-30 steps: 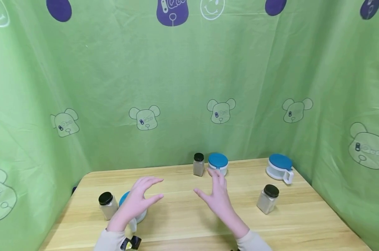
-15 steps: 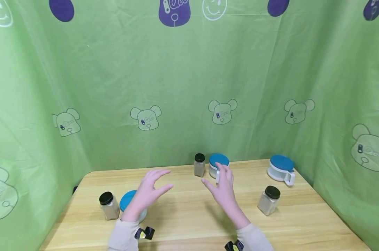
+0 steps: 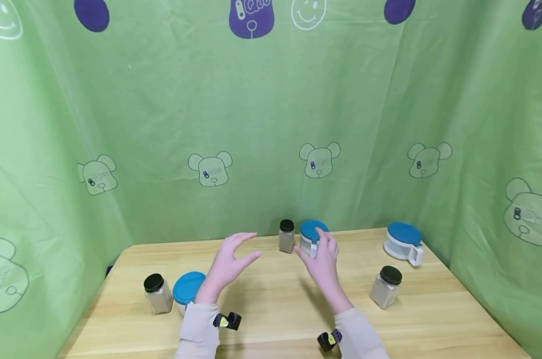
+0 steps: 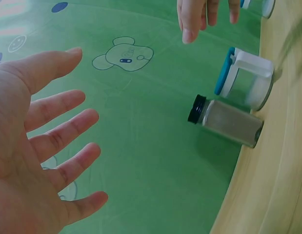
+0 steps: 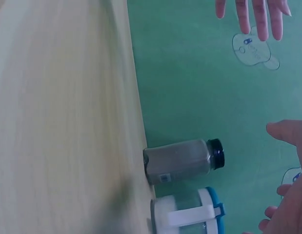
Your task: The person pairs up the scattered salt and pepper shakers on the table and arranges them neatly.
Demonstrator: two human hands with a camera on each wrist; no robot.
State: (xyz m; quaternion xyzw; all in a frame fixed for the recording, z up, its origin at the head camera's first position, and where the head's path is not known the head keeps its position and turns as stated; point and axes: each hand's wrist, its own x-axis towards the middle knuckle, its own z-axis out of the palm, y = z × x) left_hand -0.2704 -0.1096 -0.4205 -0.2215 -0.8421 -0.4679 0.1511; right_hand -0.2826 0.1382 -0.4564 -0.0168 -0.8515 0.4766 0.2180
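My left hand (image 3: 226, 264) hovers over the middle-left of the table with its fingers spread and nothing in them. Facing it, my right hand (image 3: 323, 264) is also empty, thumb and fingers apart, and overlaps the back canister (image 3: 313, 229) in the head view. That canister has a blue lid and a white handle. Just left of it stands a square clear jar (image 3: 286, 239) with a black lid and greyish contents. Both also show in the left wrist view, the jar (image 4: 231, 122) beside the canister (image 4: 248, 80). My left forearm partly hides another blue-lidded canister (image 3: 188, 287).
On the wooden table (image 3: 271, 309), a black-lidded jar (image 3: 158, 294) stands at the left. Toward the right are another such jar (image 3: 386, 287) and a blue-lidded canister (image 3: 403, 241) with a white handle. A green curtain (image 3: 262, 99) hangs behind the table and along its sides.
Both hands have moved forward, the left one also clearly to the right, uncovering more of the left canister. The right hand has shifted slightly right. The jars and canisters stay in place.
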